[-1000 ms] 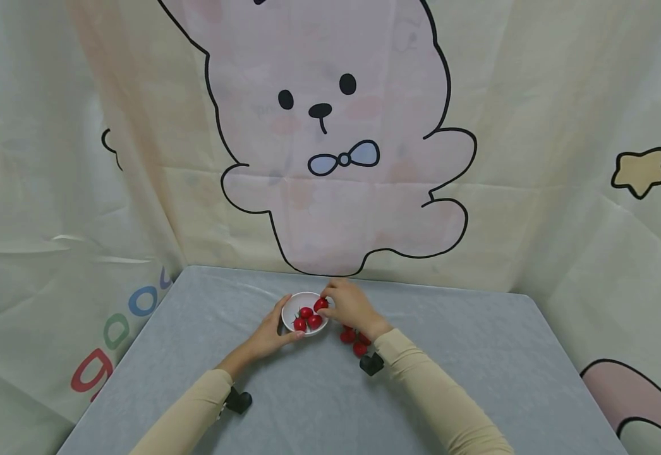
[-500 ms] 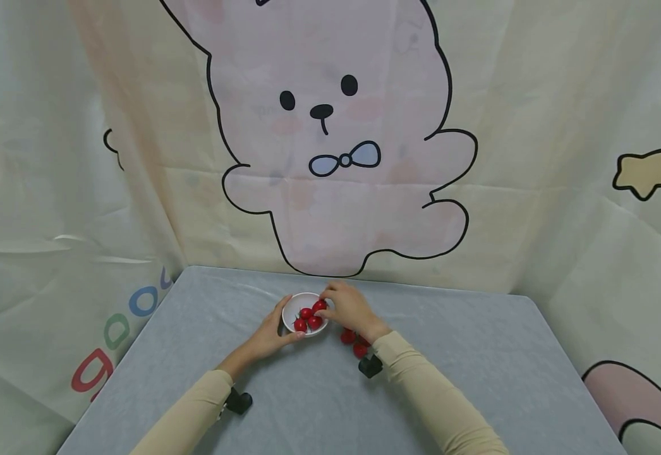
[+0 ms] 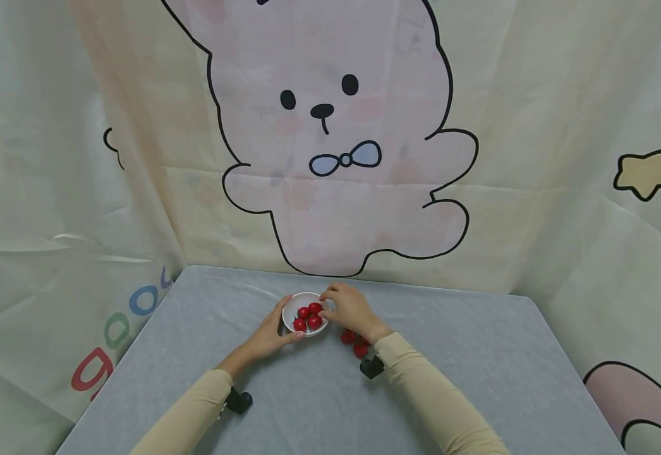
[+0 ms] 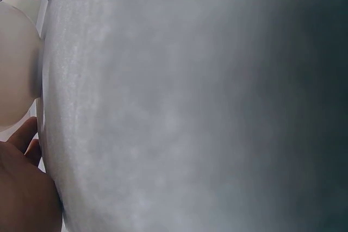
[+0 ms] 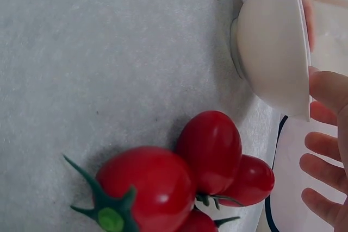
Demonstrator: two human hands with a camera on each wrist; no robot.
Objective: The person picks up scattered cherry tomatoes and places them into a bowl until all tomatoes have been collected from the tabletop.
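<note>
A small white bowl (image 3: 289, 309) stands on the cloth with several red cherry tomatoes (image 3: 315, 323) inside. My left hand (image 3: 266, 333) grips it from the left, thumb at the near side and fingers round the far side. At the right rim is my right hand (image 3: 354, 311), its fingers spread and loosely bent with nothing pinched between them. The right wrist view shows its thumb (image 5: 329, 88) by the rim of the bowl (image 5: 274, 42). Below that hand, more cherry tomatoes (image 5: 147, 186) with green stems lie on the cloth, partly hidden by the wrist in the head view.
A grey-blue cloth (image 3: 308, 404) covers the table. Behind it hangs a pale curtain (image 3: 501, 221) printed with a cartoon bear, and similar curtains flank both sides. A black wrist camera (image 3: 238, 401) sits under the left sleeve, another (image 3: 372, 366) under the right.
The cherry tomato that my right fingers held at the rim now lies in the bowl among the others. Those fingers have let go and parted. My left hand has stayed on the bowl.
</note>
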